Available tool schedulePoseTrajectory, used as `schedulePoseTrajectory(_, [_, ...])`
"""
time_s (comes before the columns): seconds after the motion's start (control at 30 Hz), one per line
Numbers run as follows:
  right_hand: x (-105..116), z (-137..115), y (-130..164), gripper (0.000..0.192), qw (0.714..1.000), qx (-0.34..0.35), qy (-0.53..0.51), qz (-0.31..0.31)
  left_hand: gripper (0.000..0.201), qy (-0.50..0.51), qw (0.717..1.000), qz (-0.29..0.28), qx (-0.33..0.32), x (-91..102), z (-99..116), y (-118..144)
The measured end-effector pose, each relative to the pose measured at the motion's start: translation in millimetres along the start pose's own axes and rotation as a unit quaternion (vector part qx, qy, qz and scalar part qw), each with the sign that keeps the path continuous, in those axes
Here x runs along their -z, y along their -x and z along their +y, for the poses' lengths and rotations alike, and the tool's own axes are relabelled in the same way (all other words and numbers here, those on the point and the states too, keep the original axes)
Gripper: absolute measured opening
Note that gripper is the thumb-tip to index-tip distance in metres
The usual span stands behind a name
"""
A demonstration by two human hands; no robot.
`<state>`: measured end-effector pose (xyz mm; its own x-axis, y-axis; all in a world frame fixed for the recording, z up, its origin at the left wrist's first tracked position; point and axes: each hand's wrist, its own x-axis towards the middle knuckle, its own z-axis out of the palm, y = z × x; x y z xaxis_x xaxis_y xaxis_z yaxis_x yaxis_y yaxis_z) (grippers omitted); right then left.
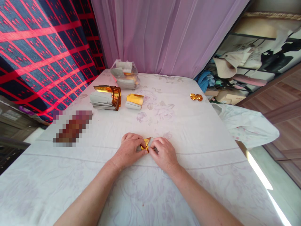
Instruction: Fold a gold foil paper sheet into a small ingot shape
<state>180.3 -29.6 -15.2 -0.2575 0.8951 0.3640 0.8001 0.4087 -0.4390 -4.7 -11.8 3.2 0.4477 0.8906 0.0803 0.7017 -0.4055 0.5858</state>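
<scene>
A small piece of gold foil paper (147,142) lies on the white flowered sheet (188,131), pressed down between both hands. My left hand (129,150) pinches its left side. My right hand (164,152) pinches its right side, fingertips meeting over the paper. Most of the paper is hidden under my fingers. Farther back on the left sit a stack of gold and grey paper sheets (105,98) and a smaller stack (134,101). A folded gold piece (196,97) lies alone at the back right.
A clear plastic bag of paper (125,75) stands at the far edge by the pink curtain (164,34). A red and blue blanket (42,53) hangs on the left. A blurred patch (71,128) lies left of centre. Cluttered shelves (249,66) stand at the right.
</scene>
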Motion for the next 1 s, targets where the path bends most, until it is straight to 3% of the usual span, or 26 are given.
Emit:
schedulePoseTrajectory(0.63, [3.3,7.8,0.5,0.008,0.998,0.017,-0.055,-0.022,0.013,-0.025,0.999,0.012,0.016,-2.3,3.4,-0.7])
schedulePoseTrajectory(1.0, [4.3,11.3,-1.1,0.015,0.996,0.009,-0.068,-0.050,0.013,-0.023,1.000,0.011,0.010,-1.4,3.5,0.0])
